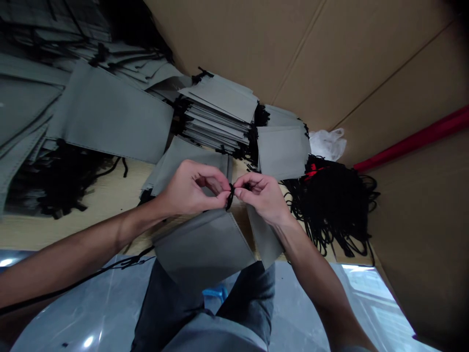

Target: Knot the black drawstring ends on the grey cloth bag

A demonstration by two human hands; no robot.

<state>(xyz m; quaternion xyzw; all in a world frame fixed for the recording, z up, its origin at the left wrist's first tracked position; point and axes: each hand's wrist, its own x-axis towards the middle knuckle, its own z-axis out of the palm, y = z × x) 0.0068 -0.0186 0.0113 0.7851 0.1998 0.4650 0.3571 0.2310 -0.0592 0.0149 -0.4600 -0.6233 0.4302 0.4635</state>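
Cord [230, 198], black and thin, runs in a short looped bit between the person's two hands, at the far edge of a grey bag [203, 244]. The bag lies near the front of the table [120, 190], its near part reaching out past the edge over the person's legs [252, 298]. Whether the cord is fixed to the bag at that spot cannot be told, as fingers cover part of it.

The bag looks light and thin, a flat sheet with some body that would bend easily and take a crease; its stitched side seems the firmer place to hold. The cord looks soft and limp, with little weight and probably enough grip not to slip. It is best taken close to the loop, between thumb and forefinger.

The left hand [186, 188] pinches the cord from one side, thumb and forefinger meeting at the tips with an open gap behind them. The right hand [266, 198] grips it from the other, thumb and forefinger together, the remaining fingers curled in. The two sets of fingertips almost meet. Another grey piece [264, 239] lies beneath the right wrist.
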